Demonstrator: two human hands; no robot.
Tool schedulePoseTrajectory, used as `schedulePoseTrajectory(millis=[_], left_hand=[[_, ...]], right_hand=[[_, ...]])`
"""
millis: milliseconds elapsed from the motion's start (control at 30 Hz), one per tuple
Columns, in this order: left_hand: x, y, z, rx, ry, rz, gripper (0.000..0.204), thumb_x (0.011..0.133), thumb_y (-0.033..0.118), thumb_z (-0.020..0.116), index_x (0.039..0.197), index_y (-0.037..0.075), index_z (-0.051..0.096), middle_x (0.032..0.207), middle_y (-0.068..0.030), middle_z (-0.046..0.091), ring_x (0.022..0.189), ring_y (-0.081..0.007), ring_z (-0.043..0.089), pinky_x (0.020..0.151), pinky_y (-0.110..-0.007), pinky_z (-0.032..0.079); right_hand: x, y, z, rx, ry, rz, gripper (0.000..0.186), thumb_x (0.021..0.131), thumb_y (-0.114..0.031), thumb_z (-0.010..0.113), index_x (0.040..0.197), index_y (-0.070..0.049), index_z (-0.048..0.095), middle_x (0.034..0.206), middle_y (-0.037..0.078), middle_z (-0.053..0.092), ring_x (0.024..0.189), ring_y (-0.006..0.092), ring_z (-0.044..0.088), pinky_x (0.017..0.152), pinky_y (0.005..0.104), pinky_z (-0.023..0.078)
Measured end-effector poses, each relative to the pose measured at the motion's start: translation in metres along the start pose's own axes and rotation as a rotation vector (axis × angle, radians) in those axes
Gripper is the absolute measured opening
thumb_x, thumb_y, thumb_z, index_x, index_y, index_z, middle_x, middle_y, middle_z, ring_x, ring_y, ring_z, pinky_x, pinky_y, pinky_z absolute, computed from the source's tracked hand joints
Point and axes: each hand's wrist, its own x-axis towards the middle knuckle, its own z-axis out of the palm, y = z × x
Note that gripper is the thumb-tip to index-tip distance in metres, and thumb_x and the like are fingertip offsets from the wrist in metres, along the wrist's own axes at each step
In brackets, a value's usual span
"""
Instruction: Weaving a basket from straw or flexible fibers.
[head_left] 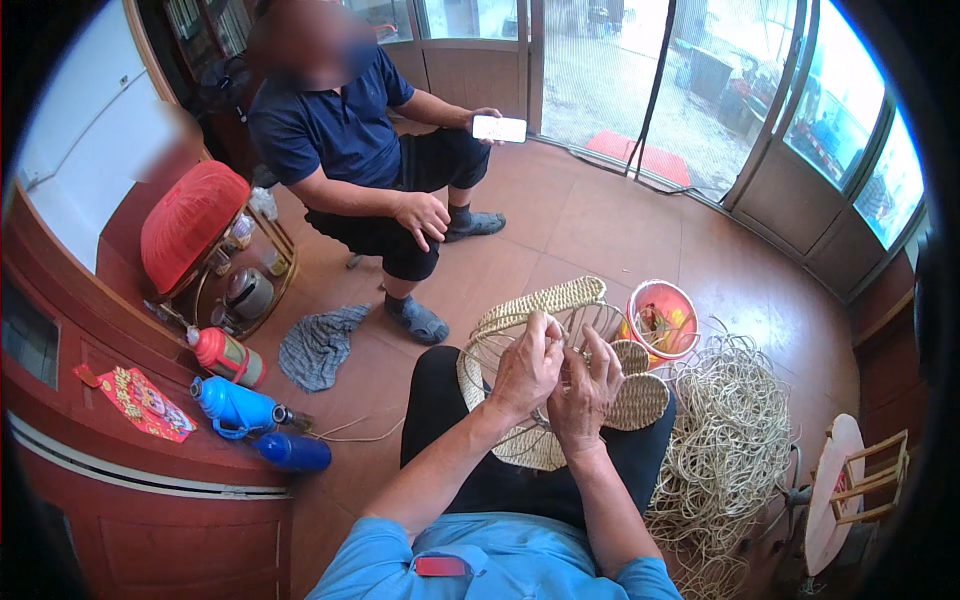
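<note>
A partly woven straw piece (540, 301) on a thin wire frame lies across my lap. Woven bands run along its far and left edges, and two rounded woven lobes (638, 402) stick out on the right. Over its middle, where bare wires show, my left hand (528, 368) is closed with its fingertips pinched together. Close beside it my right hand (585, 392) is also closed, fingers bent toward the left hand's fingertips. Whatever thin strand or wire lies between the fingers is too small to make out.
A big heap of loose straw cord (725, 435) lies right, beside a pink bucket (664, 318). A wooden stool (835, 490) is tipped over at far right. Another person (340, 140) sits ahead with a phone (499, 129). Flasks (236, 405) and a grey cloth (322, 348) are left.
</note>
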Motion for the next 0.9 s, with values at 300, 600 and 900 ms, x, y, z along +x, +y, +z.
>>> schedulePoseTrajectory(millis=[300, 600, 900], left_hand=[[-0.016, -0.009, 0.002, -0.152, 0.182, 0.019, 0.023, 0.108, 0.007, 0.071, 0.121, 0.003, 0.053, 0.098, -0.0065, 0.068, 0.08, -0.0149, 0.069, 0.07, -0.035, 0.056], [-0.04, -0.057, -0.144, -0.804, 0.277, -0.488, 0.019, 0.11, 0.023, 0.074, 0.122, 0.009, 0.067, 0.086, 0.0066, 0.058, 0.066, -0.0032, 0.05, 0.059, -0.023, 0.039], [-0.279, -0.249, -0.529, -0.31, 1.199, -0.924, 0.019, 0.104, 0.039, 0.077, 0.102, 0.02, 0.072, 0.075, 0.0061, 0.058, 0.061, -0.0144, 0.054, 0.058, -0.033, 0.047]], right_hand=[[-0.001, -0.006, 0.0, 0.046, 0.03, 0.034, 0.026, 0.092, -0.02, 0.084, 0.117, -0.013, 0.077, 0.146, 0.009, 0.063, 0.14, 0.033, 0.056, 0.114, 0.0488, 0.042], [0.014, -0.006, 0.005, 0.035, 0.044, -0.023, 0.022, 0.086, -0.018, 0.086, 0.106, -0.022, 0.078, 0.118, -0.003, 0.071, 0.125, 0.028, 0.062, 0.105, 0.0469, 0.044], [0.015, -0.015, 0.001, 0.206, 0.123, -0.008, 0.025, 0.084, -0.013, 0.087, 0.106, -0.021, 0.078, 0.108, -0.003, 0.074, 0.12, 0.0266, 0.066, 0.102, 0.045, 0.046]])
